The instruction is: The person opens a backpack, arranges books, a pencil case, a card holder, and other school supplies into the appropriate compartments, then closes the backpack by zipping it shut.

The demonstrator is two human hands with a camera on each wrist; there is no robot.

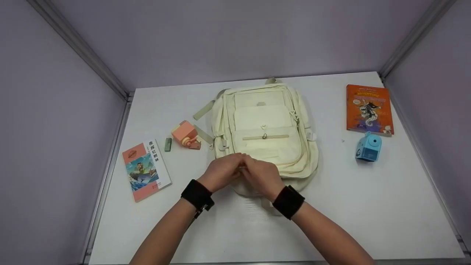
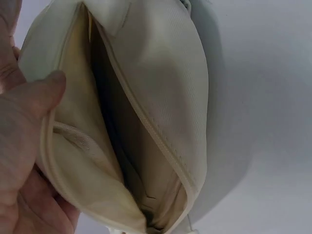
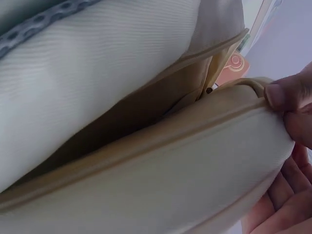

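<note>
A cream backpack (image 1: pixel 263 117) lies flat on the table, its front pocket facing up. Side by side at its lower edge, my left hand (image 1: pixel 222 169) and right hand (image 1: pixel 264 177) hold the fabric, knuckles nearly touching. In the left wrist view, the left thumb (image 2: pixel 44 95) hooks over the zipper edge of an unzipped compartment (image 2: pixel 131 141), which gapes and shows a beige lining. In the right wrist view, the right thumb and finger (image 3: pixel 285 100) pinch the rim of the gaping compartment. In the head view, the hands hide the part they grip.
To the left lie a pink-and-white book (image 1: pixel 147 169), a small green block (image 1: pixel 168 144) and a pink pencil sharpener (image 1: pixel 185 134). At right are an orange book (image 1: pixel 369 109) and a blue pencil sharpener (image 1: pixel 368 148). Pale panels (image 1: pixel 184 40) enclose the white table (image 1: pixel 235 239).
</note>
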